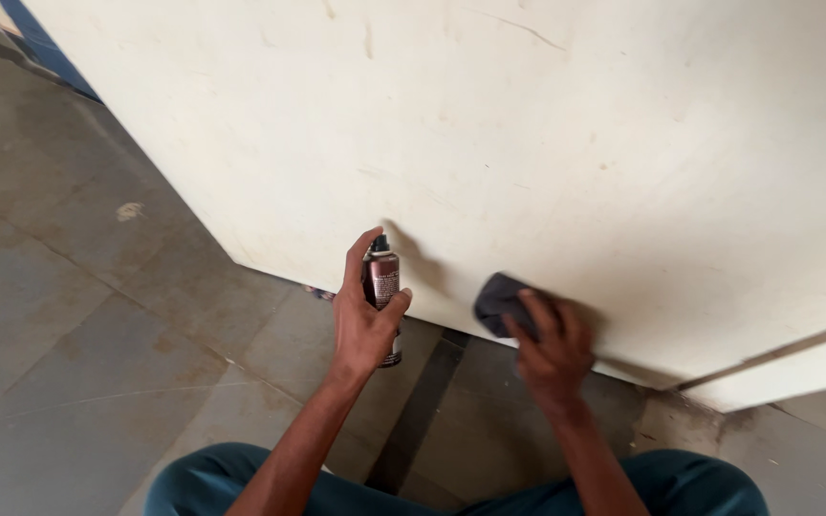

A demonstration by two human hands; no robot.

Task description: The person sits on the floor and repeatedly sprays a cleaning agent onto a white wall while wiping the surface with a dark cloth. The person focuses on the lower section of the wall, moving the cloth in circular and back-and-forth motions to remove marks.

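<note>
My left hand (pixel 363 320) grips a small dark spray can (pixel 381 285) upright, its black nozzle facing a large cream-white panel (pixel 528 143), index finger raised near the top. My right hand (pixel 552 349) presses a dark grey cloth (pixel 496 301) flat against the lower part of the same panel, just right of the can. The panel carries faint scuffs and scratches.
Grey stone floor tiles (pixel 69 287) spread to the left and below, with a dark strip (pixel 418 411) running between tiles. My knees in teal trousers (pixel 681 483) show at the bottom edge. The panel's lower edge (pixel 776 355) meets a pale ledge at the right.
</note>
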